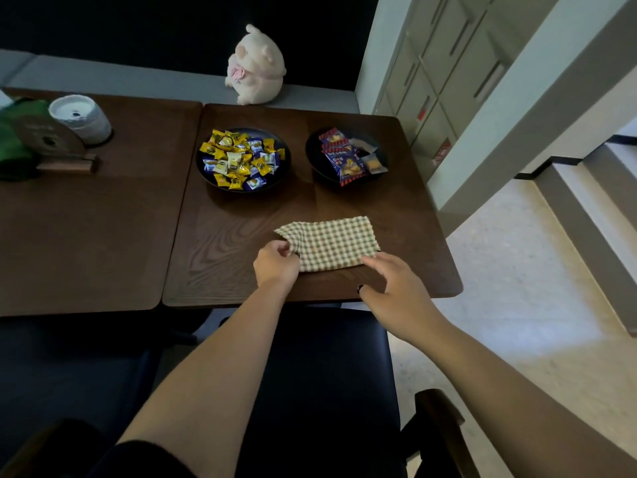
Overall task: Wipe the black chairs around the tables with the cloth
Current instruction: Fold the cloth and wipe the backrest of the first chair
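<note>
A green-and-cream checked cloth (pixel 331 241) lies folded on the right wooden table (pixel 241 270), near its front edge. My left hand (pixel 275 263) pinches the cloth's near left corner with curled fingers. My right hand (pixel 389 288) hovers with relaxed, spread fingers at the cloth's near right corner; its fingertips reach the cloth's edge. A black padded chair (pixel 327 374) stands directly below my arms, pushed up to the table. A second black chair (pixel 69 374) stands to its left.
Two dark bowls stand behind the cloth: one with yellow and blue sweets (pixel 243 160), one with snack packets (pixel 348 157). A plush toy (pixel 256 65) sits on the grey bench. The left table (pixel 93 236) carries a white roll (pixel 81 119) and a wooden stand. Steps (pixel 586 208) rise at the right.
</note>
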Tool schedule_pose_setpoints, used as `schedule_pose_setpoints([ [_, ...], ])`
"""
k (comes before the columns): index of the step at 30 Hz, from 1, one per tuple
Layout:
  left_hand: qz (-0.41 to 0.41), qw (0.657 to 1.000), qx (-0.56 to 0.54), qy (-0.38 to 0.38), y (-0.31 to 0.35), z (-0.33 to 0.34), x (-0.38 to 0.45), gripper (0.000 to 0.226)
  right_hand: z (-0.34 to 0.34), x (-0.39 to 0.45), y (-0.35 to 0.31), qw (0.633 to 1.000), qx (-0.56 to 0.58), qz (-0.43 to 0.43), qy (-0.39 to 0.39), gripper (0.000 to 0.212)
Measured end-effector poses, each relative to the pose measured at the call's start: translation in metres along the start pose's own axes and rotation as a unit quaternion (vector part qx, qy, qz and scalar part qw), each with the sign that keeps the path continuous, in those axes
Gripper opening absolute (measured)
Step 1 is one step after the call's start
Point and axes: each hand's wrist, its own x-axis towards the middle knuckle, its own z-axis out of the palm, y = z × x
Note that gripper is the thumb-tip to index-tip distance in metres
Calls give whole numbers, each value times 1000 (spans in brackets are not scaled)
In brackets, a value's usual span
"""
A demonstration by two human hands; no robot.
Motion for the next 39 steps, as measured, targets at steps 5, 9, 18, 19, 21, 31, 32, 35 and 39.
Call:
schedule_pose_setpoints([
  [5, 132, 986, -89, -53, 29, -38, -46, 17, -15, -8, -14, 999, 13, -15, 36, 51],
  [9, 230, 959, -143, -88, 56, -82, -104, 22, -35, -25, -43, 992, 75, -35, 90, 42],
  [18, 219, 888, -354, -196, 92, -163, -254, 8, -78, -117, -101, 963, 246, -111, -6, 34],
  [19, 228, 883, -361, -193, 93, -170, -270, 7, -83, -133, -103, 956, 266, -122, -21, 25],
  [21, 243, 878, -369, -185, 94, -181, -303, 7, -93, -168, -101, 945, 286, -154, -37, 12],
  [31, 245, 928, -217, 178, 61, -183, -486, 20, -145, -330, -56, 916, 352, -195, -3, 3],
  [32, 250, 927, -222, 173, 56, -179, -505, 22, -148, -341, -51, 913, 361, -189, -4, 3],
  [35, 247, 926, -280, 59, 50, -168, -552, 16, -152, -369, -38, 894, 417, -159, -44, 6],
  [39, 237, 923, -294, -75, 60, -157, -585, 5, -159, -397, -28, 871, 463, -150, -75, 8],
])
